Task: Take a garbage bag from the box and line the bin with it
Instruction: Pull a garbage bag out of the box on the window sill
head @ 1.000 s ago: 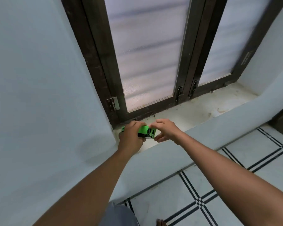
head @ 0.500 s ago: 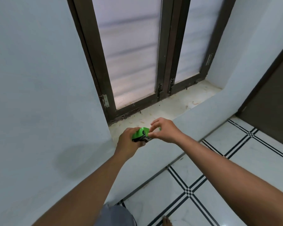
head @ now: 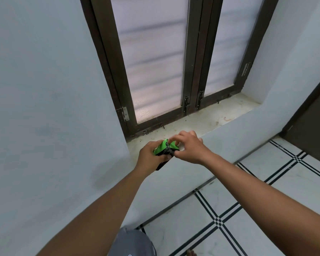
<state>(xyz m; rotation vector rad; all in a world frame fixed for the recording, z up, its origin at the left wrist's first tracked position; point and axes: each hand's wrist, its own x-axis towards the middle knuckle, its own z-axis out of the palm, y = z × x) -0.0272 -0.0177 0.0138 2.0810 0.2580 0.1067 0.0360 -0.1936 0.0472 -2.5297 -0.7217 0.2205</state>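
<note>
Pale grey-blue plastered wall (head: 44, 108) fills left half of view. Dark brown framed window w/ frosted glass panes (head: 153, 58) set in recess, both leaves closed. White floor tiles w/ black double-line grid (head: 248, 209) at lower right. Dark brown door (head: 314, 126) at right edge, partly cut off. Stained off-white stone sill (head: 211, 121) runs below window. Grey rounded bin (head: 131, 242) at bottom edge, between forearms, only upper part visible.

Left hand (head: 149, 156) wraps small bright green cardboard box w/ black print (head: 163, 148) from below/left, fingers curled round it; box held above front edge of sill, tilted. Right hand (head: 189, 146) at box's right end, fingertips (head: 171, 143) pinching its top flap area; exact contact pt partly hidden. Dark strip (head: 162, 164) hangs under left hand; can't tell if bag or shadow.
</note>
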